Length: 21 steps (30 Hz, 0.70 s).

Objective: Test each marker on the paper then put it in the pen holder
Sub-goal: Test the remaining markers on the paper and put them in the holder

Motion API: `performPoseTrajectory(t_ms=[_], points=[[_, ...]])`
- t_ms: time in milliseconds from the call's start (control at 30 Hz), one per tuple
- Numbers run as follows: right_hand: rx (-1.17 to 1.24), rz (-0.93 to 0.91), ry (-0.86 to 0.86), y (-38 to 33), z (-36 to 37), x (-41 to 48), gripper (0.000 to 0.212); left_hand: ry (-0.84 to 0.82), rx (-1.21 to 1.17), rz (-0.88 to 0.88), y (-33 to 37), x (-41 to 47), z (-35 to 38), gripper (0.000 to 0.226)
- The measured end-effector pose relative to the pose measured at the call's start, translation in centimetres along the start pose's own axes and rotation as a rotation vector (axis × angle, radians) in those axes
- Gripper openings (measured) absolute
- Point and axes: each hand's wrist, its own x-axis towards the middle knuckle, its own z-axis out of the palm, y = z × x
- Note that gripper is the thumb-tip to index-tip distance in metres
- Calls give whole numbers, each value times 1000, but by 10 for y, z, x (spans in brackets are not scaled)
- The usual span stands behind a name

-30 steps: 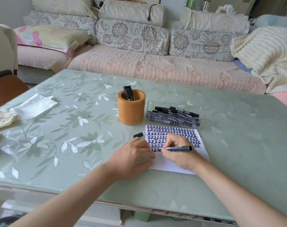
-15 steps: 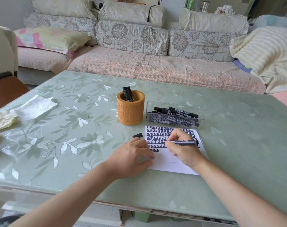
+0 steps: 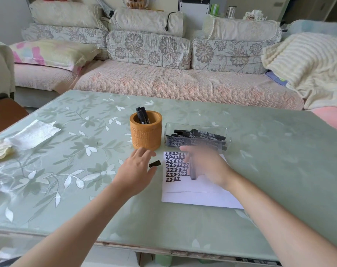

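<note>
- Pen holder (image 3: pixel 145 132): an orange cylinder with a finely ribbed, woven-looking wall and a thick, smooth rim, standing upright on the table (image 3: pixel 279 160). This was the reference point for all positions below.
- Stored markers (image 3: pixel 142 116): two black barrels stood inside the holder, leaning towards its far-left rim, ends up.
- Table: a glossy, pale green surface printed with white leaves and flowers.
- Tray (image 3: pixel 226 132): a clear, rectangular plastic box with rounded corners, just to the right of the holder. Its black markers lay flat, long axes running left to right.
- Paper (image 3: pixel 198 195): a flat white sheet, near and to the right of the holder, carrying rows of blocky black strokes on its far half.
- Cap (image 3: pixel 154 163): a short black cylinder lying on its side just in front of the holder, between the holder and the paper's left edge.
- Left hand (image 3: pixel 137 173): held in front of the holder, palm down, fingers straight and slightly spread — fingertips close to the holder's base, thumb beside the cap. Contact with the cap could not be determined.
- Right hand (image 3: pixel 206 166): positioned over the paper, right of the holder, and heavily blurred.
- Marker (image 3: pixel 192 168): a dark, slim barrel gripped in the right hand, long axis running near to far. Which end pointed forwards, and how the fingers closed on it, could not be determined.
</note>
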Motion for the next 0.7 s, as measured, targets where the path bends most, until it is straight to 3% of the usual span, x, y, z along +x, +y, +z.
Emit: performPoseTrajectory(t_ms=[133, 267, 500, 700], points=[[-191, 40, -23, -3, 0, 2, 42, -50, 41, -31, -5, 5, 5, 30], [-533, -68, 5, -1, -1, 5, 24, -41, -17, -27, -6, 10, 2, 15], [-673, -85, 154, -3, 1, 9, 20, 36, -173, 15, 3, 10, -8, 8], [-813, -125, 147, -3, 4, 12, 17, 51, -167, 77, 6, 7, -11, 8]])
